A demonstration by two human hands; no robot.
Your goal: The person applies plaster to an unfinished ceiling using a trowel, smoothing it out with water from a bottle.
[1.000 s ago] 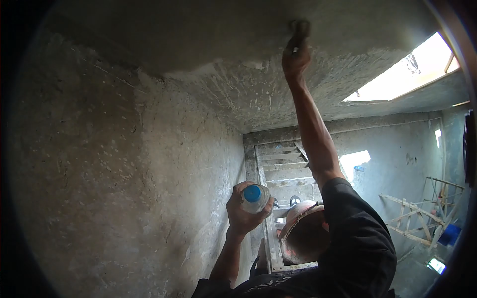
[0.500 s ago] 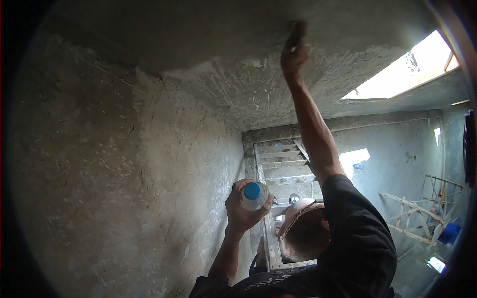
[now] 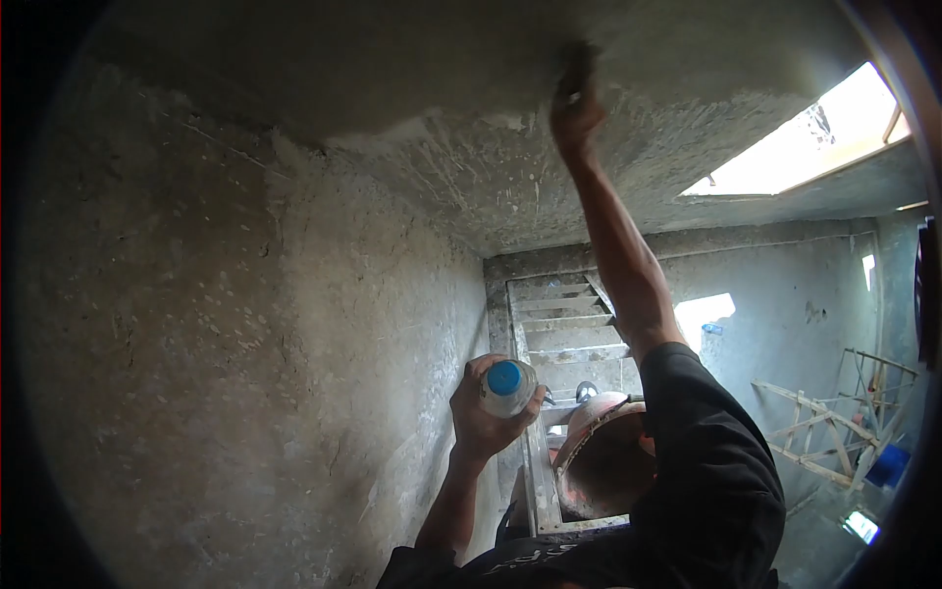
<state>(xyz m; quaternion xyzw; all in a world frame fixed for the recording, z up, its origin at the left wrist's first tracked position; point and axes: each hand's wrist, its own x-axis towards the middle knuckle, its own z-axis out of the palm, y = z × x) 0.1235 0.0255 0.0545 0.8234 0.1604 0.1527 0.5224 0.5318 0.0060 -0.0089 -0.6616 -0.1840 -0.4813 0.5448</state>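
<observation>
My left hand (image 3: 478, 417) is wrapped round a clear plastic bottle (image 3: 509, 402) with a blue cap (image 3: 504, 378), held upright near the wall at the left. My right hand (image 3: 576, 123) reaches high against the plastered ceiling (image 3: 442, 59). Its fingers look closed, but blur and shadow hide what they grip. Below my right arm is a crusted bucket (image 3: 589, 420) with a wire handle. Its inside is dark, and it sits at the top of a ladder (image 3: 535, 481), partly covered by my sleeve.
A rough grey wall (image 3: 334, 294) rises close on the left. At upper right, bright light comes through an opening (image 3: 795, 147). A wooden frame (image 3: 824, 432) and a blue container (image 3: 888, 465) stand lower down at the right. The ladder's rungs (image 3: 569, 324) lead downward.
My right hand has shifted slightly down and left along the ceiling. The view has moved a little, while my left hand keeps the bottle.
</observation>
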